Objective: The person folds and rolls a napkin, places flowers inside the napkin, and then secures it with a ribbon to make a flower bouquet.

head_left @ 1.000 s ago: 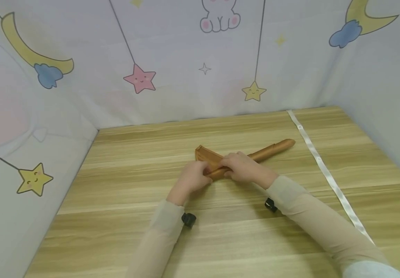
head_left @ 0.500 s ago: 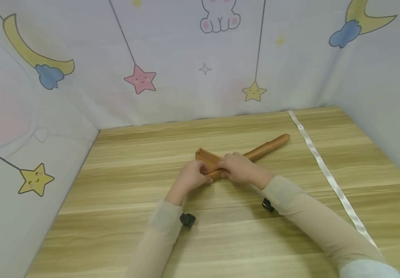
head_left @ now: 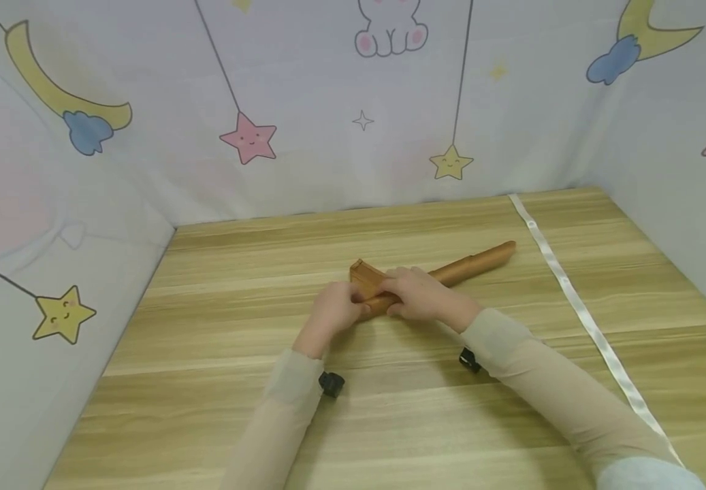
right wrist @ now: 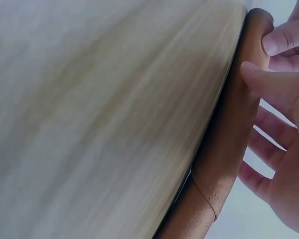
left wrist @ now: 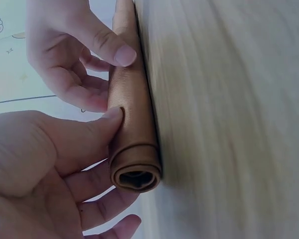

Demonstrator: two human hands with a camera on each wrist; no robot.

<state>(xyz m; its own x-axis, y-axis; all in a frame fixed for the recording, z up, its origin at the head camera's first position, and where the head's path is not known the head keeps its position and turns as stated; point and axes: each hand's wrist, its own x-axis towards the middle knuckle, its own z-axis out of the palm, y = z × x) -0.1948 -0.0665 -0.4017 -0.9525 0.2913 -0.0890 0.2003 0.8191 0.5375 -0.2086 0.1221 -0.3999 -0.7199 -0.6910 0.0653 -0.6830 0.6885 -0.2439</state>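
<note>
A brown, slightly shiny cloth (head_left: 475, 264) lies rolled into a long tube, slanting across the table. Beyond the hands, a flat pointed flap (head_left: 365, 278) of it is still unrolled. My left hand (head_left: 332, 309) pinches the roll near its left end, thumb on the near side and fingers behind. Close beside it, my right hand (head_left: 423, 296) grips the roll farther along. Seen in the left wrist view, the rolled end (left wrist: 136, 178) has layered turns around a small hollow. The right wrist view has a diagonal fold edge (right wrist: 204, 191) along the tube.
The wood-grain table (head_left: 218, 340) surrounds the cloth. A white strip (head_left: 573, 299) runs front to back on the right. Pale printed curtains (head_left: 310, 177) stand behind and at both sides. A small black camera (head_left: 331, 384) sits at the left wrist.
The unrolled flap looks smaller as more of it goes into the roll. My right hand has shifted slightly left, and the roll's right end has moved a little.
</note>
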